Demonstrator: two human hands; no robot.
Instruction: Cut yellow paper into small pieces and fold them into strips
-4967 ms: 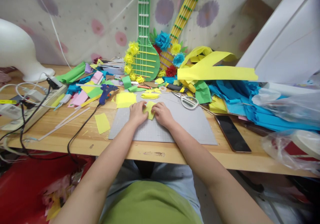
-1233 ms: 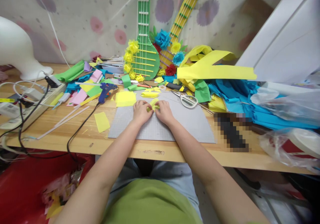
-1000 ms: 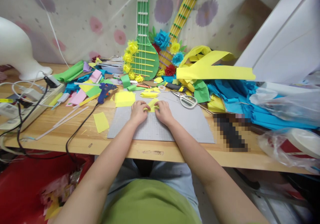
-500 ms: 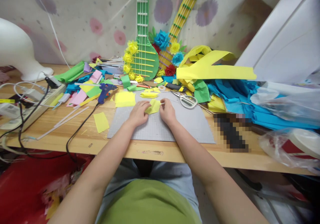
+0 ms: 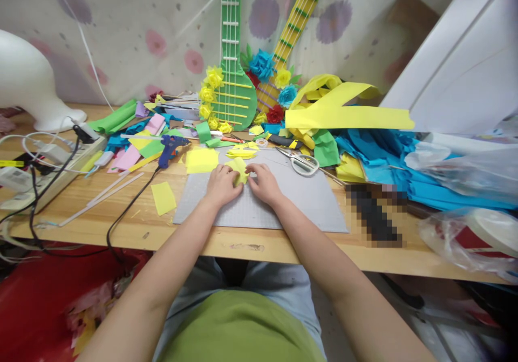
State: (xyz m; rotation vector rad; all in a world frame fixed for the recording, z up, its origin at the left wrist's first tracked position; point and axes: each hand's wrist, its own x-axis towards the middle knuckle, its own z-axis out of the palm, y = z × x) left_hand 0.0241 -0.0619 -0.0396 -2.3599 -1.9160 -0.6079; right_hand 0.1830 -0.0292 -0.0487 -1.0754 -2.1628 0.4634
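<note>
A small piece of yellow paper (image 5: 240, 169) is between my hands, above the grey mat (image 5: 259, 211). My left hand (image 5: 223, 185) is closed on its left side, thumb toward the paper. My right hand (image 5: 264, 183) has its fingers bent at the paper's right edge, thumb and forefinger close together. Behind my left hand lies a stack of yellow squares (image 5: 202, 160). Folded yellow pieces (image 5: 242, 152) lie just beyond the paper. White-handled scissors (image 5: 304, 164) rest on the mat's right back part.
A blue glue gun (image 5: 168, 150) with a black cord and a loose yellow sheet (image 5: 164, 198) are at left. Green (image 5: 237, 97) and yellow paper instruments stand behind. Blue paper (image 5: 376, 162) is heaped at right, near a plastic-wrapped roll (image 5: 481, 232).
My right hand has moved left, closer to my left hand. The yellow paper has shifted slightly left and now looks narrower and more upright.
</note>
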